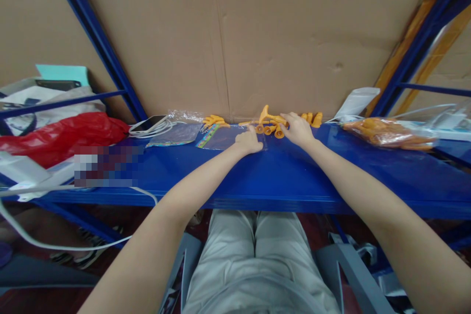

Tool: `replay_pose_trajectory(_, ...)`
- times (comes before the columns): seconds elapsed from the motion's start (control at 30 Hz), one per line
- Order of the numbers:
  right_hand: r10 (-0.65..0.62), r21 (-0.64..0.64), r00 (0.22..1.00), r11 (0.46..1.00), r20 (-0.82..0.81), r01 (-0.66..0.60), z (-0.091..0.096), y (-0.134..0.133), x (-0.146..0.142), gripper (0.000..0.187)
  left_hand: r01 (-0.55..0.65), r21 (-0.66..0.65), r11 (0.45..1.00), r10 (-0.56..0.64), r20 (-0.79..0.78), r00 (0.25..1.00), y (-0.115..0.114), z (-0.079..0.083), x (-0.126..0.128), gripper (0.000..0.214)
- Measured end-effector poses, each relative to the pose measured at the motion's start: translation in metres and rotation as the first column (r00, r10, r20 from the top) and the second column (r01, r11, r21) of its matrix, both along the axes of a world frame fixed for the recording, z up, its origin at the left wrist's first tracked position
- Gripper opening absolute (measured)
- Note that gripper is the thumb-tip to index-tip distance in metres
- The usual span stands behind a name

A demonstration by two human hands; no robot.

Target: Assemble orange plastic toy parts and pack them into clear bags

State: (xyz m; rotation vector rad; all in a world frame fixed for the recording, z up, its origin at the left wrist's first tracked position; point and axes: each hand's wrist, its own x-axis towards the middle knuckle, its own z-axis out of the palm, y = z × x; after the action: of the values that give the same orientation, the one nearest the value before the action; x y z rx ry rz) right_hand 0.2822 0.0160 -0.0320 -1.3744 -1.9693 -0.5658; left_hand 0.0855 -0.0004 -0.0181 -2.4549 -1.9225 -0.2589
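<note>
My left hand (250, 141) is closed, with its curled fingers at the edge of a clear plastic bag (224, 140) that has a colourful printed strip. My right hand (297, 130) bends over a cluster of orange plastic pieces (270, 125), its thumb and fingers closed around one of them. A hammer-shaped orange piece (264, 115) stands up from the cluster, and several round cup-like ends face me. More orange pieces (315, 119) stand just right of that hand. Behind the bag lies an orange claw-like piece (214, 121). The fingertips are partly hidden.
A second flat bag (174, 133) lies on the blue shelf (279, 176), near a phone (150, 123) with a white cable. Red plastic (69, 130) fills the left side. At right rests a filled bag of orange pieces (390, 133). Cardboard (257, 34) closes off the back.
</note>
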Motion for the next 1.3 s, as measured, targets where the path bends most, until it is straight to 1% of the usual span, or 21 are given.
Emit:
replay_pose_trajectory(0.07,0.010,-0.003,1.000,1.000,0.005,-0.010,0.000,-0.001,-0.002,0.043,-0.009,0.020,1.000,0.009,0.013,1.000,-0.003,-0.001,-0.001,0.075)
replay_pose_trajectory(0.23,0.051,-0.021,0.997,0.999,0.051,-0.050,0.002,-0.004,-0.006,0.043,0.026,0.069,0.997,-0.031,0.079,0.996,-0.001,-0.002,-0.014,0.037)
replay_pose_trajectory(0.4,0.198,-0.032,0.971,0.980,0.135,-0.195,0.002,-0.002,-0.006,0.039,0.042,0.159,0.986,-0.082,0.252,0.964,0.006,0.003,-0.028,0.021)
replay_pose_trajectory(0.53,0.287,-0.067,0.943,0.958,0.170,-0.280,0.000,-0.001,-0.007,0.036,0.056,0.200,0.978,-0.120,0.323,0.939,0.011,0.004,-0.033,0.018)
replay_pose_trajectory(0.63,0.334,-0.084,0.929,0.942,0.163,-0.324,0.000,-0.002,-0.011,0.036,0.125,0.238,0.963,-0.203,0.339,0.919,0.015,0.001,-0.031,0.017)
replay_pose_trajectory(0.73,0.363,-0.079,0.921,0.931,0.143,-0.355,0.001,-0.005,-0.015,0.036,0.185,0.283,0.941,-0.280,0.344,0.896,0.018,-0.002,-0.029,0.016)
replay_pose_trajectory(0.87,0.387,-0.080,0.916,0.921,0.105,-0.381,0.000,-0.007,-0.020,0.035,0.237,0.309,0.921,-0.333,0.311,0.890,0.020,-0.005,-0.027,0.016)
replay_pose_trajectory(0.97,0.389,-0.083,0.917,0.920,0.085,-0.382,0.000,-0.008,-0.022,0.035,0.268,0.296,0.917,-0.349,0.270,0.897,0.021,-0.006,-0.029,0.013)
replay_pose_trajectory(1.13,0.376,-0.058,0.926,0.925,0.018,-0.375,0.004,-0.010,-0.019,0.036,0.279,0.261,0.924,-0.341,0.230,0.912,0.023,-0.008,-0.033,0.009)
replay_pose_trajectory(1.23,0.359,-0.012,0.932,0.933,-0.041,-0.360,0.009,-0.011,-0.014,0.037,0.295,0.201,0.934,-0.335,0.209,0.919,0.026,-0.010,-0.035,0.007)
replay_pose_trajectory(1.3,0.344,0.045,0.935,0.939,-0.082,-0.341,0.012,-0.011,-0.011,0.037,0.305,0.150,0.940,-0.329,0.179,0.927,0.027,-0.011,-0.035,0.008)
